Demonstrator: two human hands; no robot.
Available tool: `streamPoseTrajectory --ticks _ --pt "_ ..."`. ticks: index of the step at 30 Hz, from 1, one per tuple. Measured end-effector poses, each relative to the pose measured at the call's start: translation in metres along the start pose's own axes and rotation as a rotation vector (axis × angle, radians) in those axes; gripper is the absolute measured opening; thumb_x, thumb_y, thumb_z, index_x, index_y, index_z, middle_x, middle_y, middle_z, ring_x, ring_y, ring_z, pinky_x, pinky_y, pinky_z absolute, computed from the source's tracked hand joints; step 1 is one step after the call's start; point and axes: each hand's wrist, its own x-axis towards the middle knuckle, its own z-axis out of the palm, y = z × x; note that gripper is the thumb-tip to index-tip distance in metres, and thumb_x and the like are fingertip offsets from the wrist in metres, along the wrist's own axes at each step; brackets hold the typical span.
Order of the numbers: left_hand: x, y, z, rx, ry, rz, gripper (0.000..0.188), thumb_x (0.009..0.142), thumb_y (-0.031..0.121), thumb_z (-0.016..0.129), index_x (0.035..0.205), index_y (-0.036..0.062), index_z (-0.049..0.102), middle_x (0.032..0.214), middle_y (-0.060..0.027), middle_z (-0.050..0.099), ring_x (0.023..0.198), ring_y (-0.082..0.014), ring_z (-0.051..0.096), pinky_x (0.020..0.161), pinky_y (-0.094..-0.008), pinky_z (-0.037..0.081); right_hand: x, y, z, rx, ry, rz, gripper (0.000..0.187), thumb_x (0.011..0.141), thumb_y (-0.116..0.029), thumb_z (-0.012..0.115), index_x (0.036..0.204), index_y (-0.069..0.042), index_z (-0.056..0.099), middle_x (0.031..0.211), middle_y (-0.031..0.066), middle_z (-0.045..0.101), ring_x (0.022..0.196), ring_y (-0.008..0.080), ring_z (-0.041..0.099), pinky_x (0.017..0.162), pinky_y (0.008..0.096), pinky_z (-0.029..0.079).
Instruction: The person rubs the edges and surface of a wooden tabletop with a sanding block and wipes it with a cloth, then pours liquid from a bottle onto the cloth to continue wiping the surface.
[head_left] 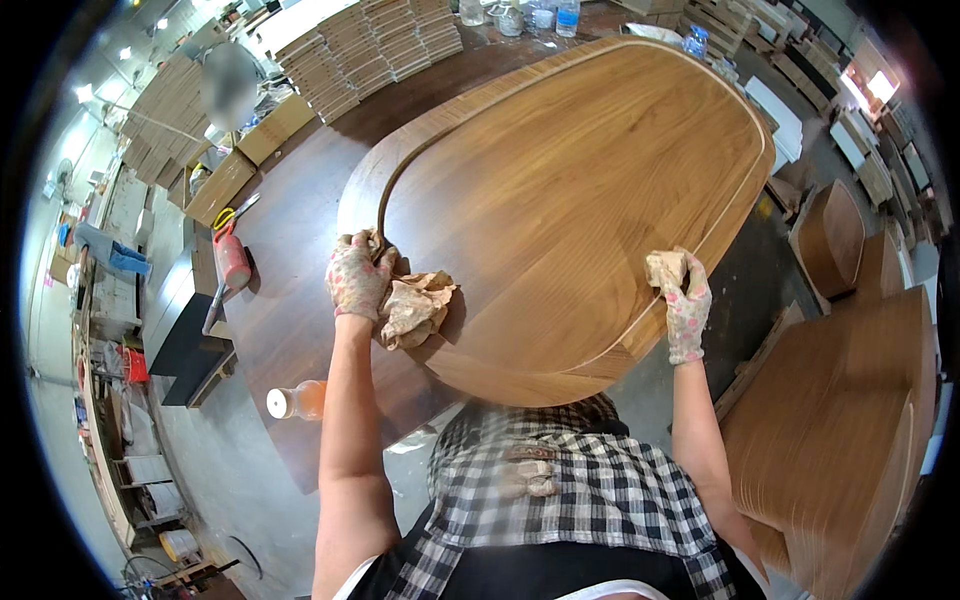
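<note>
A large oval-ended wooden panel (560, 210) with a raised, grooved rim lies across the dark table in front of me. My left hand (356, 278), in a light patterned work glove, is closed at the panel's left edge. A crumpled tan rag (418, 310) bunches out from under its fingers; how much of it the fingers grip is partly hidden. On the right, my gloved right hand (688, 308) pinches a folded tan rag (665, 268) against the panel's right rim, by the pale groove line.
The dark brown table (290, 270) carries an orange bottle with a white cap (296, 402), a red bottle (231, 260) and yellow-handled scissors (235, 212) at left. Stacked boards (360, 50) and a cardboard box (222, 185) stand behind. Curved wooden pieces (820, 400) stand at right.
</note>
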Motion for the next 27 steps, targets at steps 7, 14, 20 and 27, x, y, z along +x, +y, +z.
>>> streamPoseTrajectory --ticks 7,14,20,27 --pt "0.077 -0.011 0.015 0.134 -0.097 -0.041 0.041 0.084 0.045 0.072 0.109 0.0131 0.071 0.108 -0.0178 0.069 0.102 -0.037 0.068 0.087 -0.0473 0.055 -0.001 0.009 0.001 -0.05 -0.001 -0.045 0.043 0.09 -0.012 0.073 0.129 0.001 0.06 0.121 0.0104 0.065 0.113 0.0205 0.061 0.102 0.0336 0.046" --pt "0.141 -0.019 0.049 0.163 -0.242 -0.047 0.041 0.089 0.049 0.054 0.102 0.0191 0.078 0.109 -0.0113 0.074 0.102 -0.0336 0.071 0.087 -0.0458 0.056 -0.004 0.006 0.017 0.038 0.152 -0.091 0.042 0.093 -0.01 0.071 0.131 0.001 0.055 0.119 0.0117 0.065 0.108 0.019 0.063 0.093 0.0322 0.052" --pt "0.137 -0.011 0.047 0.108 -0.238 -0.02 0.039 0.087 0.047 0.056 0.105 0.0195 0.078 0.108 -0.0123 0.074 0.102 -0.0345 0.071 0.086 -0.0464 0.056 -0.035 0.014 0.017 0.093 0.094 -0.154 0.046 0.093 -0.005 0.068 0.136 0.001 0.05 0.12 0.015 0.066 0.108 0.0203 0.063 0.097 0.0352 0.051" --pt "0.082 -0.001 0.028 0.146 -0.248 -0.032 0.036 0.089 0.047 0.059 0.101 0.0176 0.077 0.105 -0.0138 0.074 0.099 -0.0356 0.071 0.085 -0.0467 0.057 -0.049 0.011 -0.01 0.28 0.11 -0.084 0.044 0.093 -0.006 0.068 0.133 0.002 0.052 0.121 0.0148 0.067 0.111 0.0224 0.064 0.1 0.0358 0.05"
